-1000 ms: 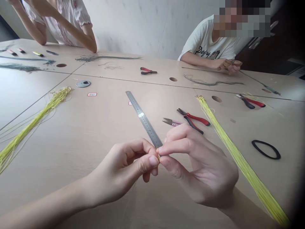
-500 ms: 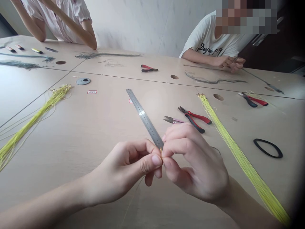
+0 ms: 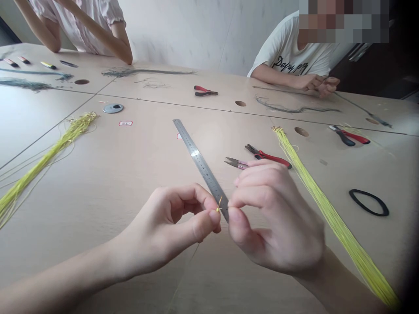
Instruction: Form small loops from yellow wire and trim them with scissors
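Between thumb and index finger, my left hand (image 3: 183,222) pinches a thin yellow cord with a small knot (image 3: 218,210) at its fingertips. A short golden end sticks up from the knot, and the cord's pale tail trails down below the hand. My right hand (image 3: 271,213) is closed just to the right, thumb and index finger pinched on a fine strand from the knot; their grip is mostly hidden. Behind the fingertips a steel ruler (image 3: 199,163) lies slanted on the table. Thread snips (image 3: 236,163) and red-black pliers (image 3: 270,158) lie beyond my right hand, which partly covers them.
Yellow cord bundles lie at left (image 3: 49,159) and right (image 3: 327,200). A black ring (image 3: 368,203), other pliers (image 3: 350,135) and a grey disc (image 3: 113,108) rest on the table (image 3: 131,165). Two people sit across; one person's hands (image 3: 319,84) hold dark cord.
My hands have drawn slightly apart, my right hand shifting right and covering more of the pliers. The knot at my left fingertips now shows more plainly.
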The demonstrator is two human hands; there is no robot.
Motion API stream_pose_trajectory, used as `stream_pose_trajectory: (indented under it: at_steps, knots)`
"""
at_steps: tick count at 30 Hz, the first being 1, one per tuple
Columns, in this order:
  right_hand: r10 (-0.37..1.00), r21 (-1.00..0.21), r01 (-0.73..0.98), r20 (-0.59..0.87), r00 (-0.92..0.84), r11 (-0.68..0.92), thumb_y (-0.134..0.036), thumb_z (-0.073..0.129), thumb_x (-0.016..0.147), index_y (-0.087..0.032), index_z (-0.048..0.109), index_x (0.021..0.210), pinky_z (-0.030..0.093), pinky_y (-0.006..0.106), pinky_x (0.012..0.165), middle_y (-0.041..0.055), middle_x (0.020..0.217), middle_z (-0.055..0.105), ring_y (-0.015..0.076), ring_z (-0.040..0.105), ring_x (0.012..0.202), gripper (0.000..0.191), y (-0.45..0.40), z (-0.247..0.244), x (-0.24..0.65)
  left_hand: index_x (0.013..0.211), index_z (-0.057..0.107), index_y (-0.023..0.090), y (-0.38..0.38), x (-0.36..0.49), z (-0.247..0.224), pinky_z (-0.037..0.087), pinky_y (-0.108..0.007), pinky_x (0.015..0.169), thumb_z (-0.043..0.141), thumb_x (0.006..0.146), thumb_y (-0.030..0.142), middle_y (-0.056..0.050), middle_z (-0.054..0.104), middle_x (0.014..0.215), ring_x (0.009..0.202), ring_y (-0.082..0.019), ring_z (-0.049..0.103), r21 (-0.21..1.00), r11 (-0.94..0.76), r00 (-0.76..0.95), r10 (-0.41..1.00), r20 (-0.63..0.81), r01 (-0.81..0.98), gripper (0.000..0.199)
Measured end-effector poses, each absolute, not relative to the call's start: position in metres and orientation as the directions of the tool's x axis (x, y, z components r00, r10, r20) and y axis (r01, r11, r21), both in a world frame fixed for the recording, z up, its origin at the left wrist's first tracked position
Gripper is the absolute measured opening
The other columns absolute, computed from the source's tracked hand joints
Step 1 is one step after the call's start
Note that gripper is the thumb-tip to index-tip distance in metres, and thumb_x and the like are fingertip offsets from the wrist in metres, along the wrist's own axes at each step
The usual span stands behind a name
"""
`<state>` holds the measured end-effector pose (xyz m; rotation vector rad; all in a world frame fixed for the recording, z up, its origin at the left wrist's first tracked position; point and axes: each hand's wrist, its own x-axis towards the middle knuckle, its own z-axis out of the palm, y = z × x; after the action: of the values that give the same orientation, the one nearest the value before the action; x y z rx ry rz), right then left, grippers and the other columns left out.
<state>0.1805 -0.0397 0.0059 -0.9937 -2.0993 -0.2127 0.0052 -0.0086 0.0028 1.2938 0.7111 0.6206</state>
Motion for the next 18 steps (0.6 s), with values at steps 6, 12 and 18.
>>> stream_pose_trajectory:
  at_steps: [6, 12, 18]
  knots:
    - [0.564, -0.148, 0.704, 0.718, -0.407, 0.695, -0.011, 0.056, 0.082, -0.024, 0.053, 0.087, 0.051, 0.044, 0.080, 0.0020, 0.072, 0.057, 0.0184, 0.056, 0.072, 0.014, -0.0402, 0.0147, 0.1885, 0.065, 0.064, 0.019, -0.0060, 0.0027, 0.0015, 0.043, -0.020, 0.052, 0.065, 0.078, 0.027, 0.002, 0.062, 0.059, 0.052, -0.009, 0.048, 0.939, 0.330, 0.674, 0.716, -0.183, -0.096, 0.015]
    - [0.549, -0.083, 0.704, 0.693, -0.468, 0.705, -0.017, 0.058, 0.086, -0.020, 0.060, 0.089, 0.050, 0.045, 0.085, 0.0040, 0.074, 0.059, 0.0176, 0.057, 0.074, 0.005, -0.0403, 0.0131, 0.1882, 0.067, 0.068, 0.019, -0.0033, 0.0001, -0.0003, 0.040, -0.019, 0.053, 0.066, 0.079, 0.024, 0.003, 0.065, 0.060, 0.054, -0.007, 0.050, 0.874, 0.460, 0.751, 0.631, -0.195, -0.159, 0.014]
    - [0.564, -0.084, 0.705, 0.669, -0.484, 0.705, -0.016, 0.059, 0.086, -0.023, 0.062, 0.092, 0.049, 0.045, 0.088, 0.0019, 0.074, 0.061, 0.0160, 0.058, 0.071, 0.010, -0.0430, 0.0142, 0.1888, 0.063, 0.068, 0.019, -0.0040, 0.0008, 0.0019, 0.037, -0.020, 0.049, 0.068, 0.077, 0.024, 0.003, 0.066, 0.058, 0.051, -0.007, 0.048, 0.867, 0.480, 0.756, 0.614, -0.226, -0.130, 0.014]
